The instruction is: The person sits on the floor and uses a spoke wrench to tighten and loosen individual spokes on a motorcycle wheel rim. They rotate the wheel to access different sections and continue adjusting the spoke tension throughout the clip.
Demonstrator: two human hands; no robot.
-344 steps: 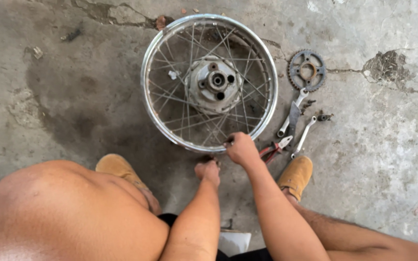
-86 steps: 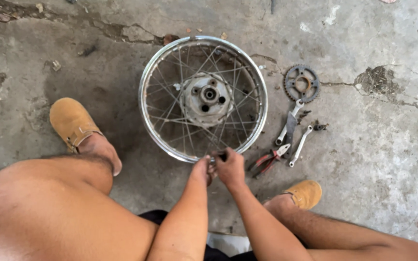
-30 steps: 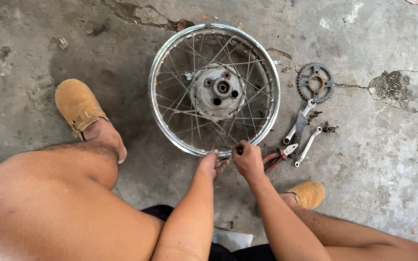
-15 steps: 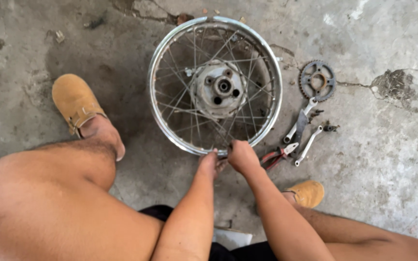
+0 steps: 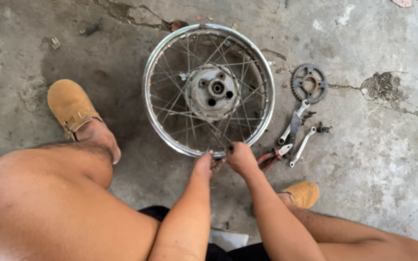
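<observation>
Your two hands meet at the near edge of the spoked wheel (image 5: 209,89), which lies flat on the concrete floor (image 5: 378,183) just ahead of you. Your left hand (image 5: 205,163) rests against the rim with its fingers curled under or onto the chrome; whether they pinch anything is too small to tell. Your right hand (image 5: 240,157) is clenched, knuckles up, right beside the left and touching the rim where the spokes come in; it seems to grip something small, though what it is cannot be made out.

Beyond your hands, the hub (image 5: 212,92) sits in the middle of the wheel, with the spokes crossing between it and the rim. Just to the right of your right hand lie red-handled pliers (image 5: 272,157), nearly touching your knuckles. A little farther right and ahead lie two wrenches (image 5: 296,130), side by side and angled away from you. Past them, well ahead and right of your hands, a toothed sprocket (image 5: 309,83) lies flat beside the wheel.

To the left of your left hand, your foot in a tan shoe (image 5: 71,107) is planted near the rim. The other tan shoe (image 5: 303,193) sits close behind and right of your right wrist. Both forearms reach forward between your knees, converging at the rim.
</observation>
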